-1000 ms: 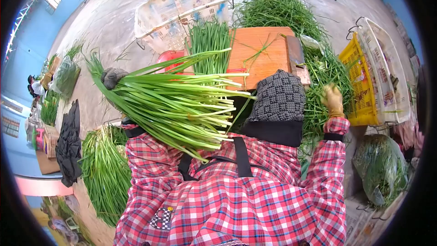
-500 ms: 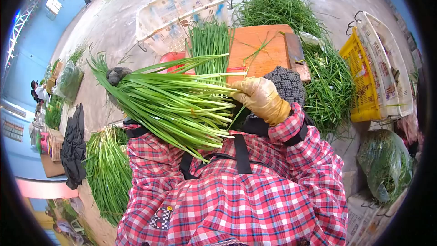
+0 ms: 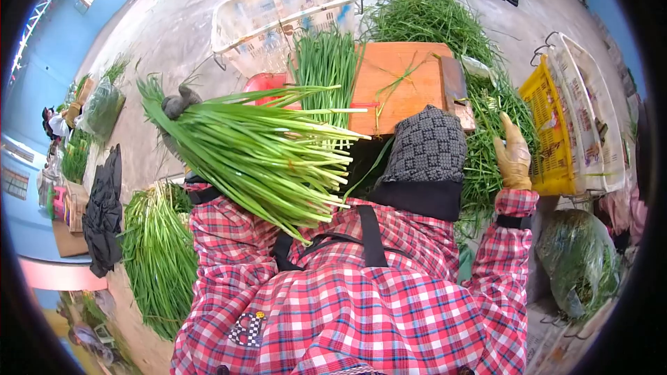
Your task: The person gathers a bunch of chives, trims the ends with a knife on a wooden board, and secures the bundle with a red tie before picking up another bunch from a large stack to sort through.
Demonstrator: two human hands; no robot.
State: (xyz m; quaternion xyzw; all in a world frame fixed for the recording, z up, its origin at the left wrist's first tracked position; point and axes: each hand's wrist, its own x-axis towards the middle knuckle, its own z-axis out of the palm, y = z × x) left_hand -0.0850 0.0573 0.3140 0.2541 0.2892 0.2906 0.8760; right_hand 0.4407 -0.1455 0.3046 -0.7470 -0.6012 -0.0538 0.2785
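A dark grey glove covers my left hand [image 3: 182,104], which is closed around the leafy end of a thick bunch of garlic chives [image 3: 271,153]. The pale cut ends fan out to the right above my lap. In a tan rubber glove, my right hand [image 3: 514,151] is off to the right, fingers extended and apart, over a loose heap of green leaves [image 3: 483,173]. Nothing shows in it. In front of me, a neat bundle of chives [image 3: 323,62] lies beside an orange wooden board [image 3: 392,90] with a few stray leaves on it.
Behind the board stands a white plastic crate [image 3: 250,48]. A yellow crate [image 3: 549,132] and another white crate [image 3: 590,118] are at the right, with a plastic bag of greens [image 3: 580,257] nearer me. More chives [image 3: 160,264] lie at my left, beside black cloth [image 3: 104,215].
My right hand has left the cut ends of the bunch and swung right to the loose heap, its fingers opening. My left hand keeps the bunch in nearly the same place.
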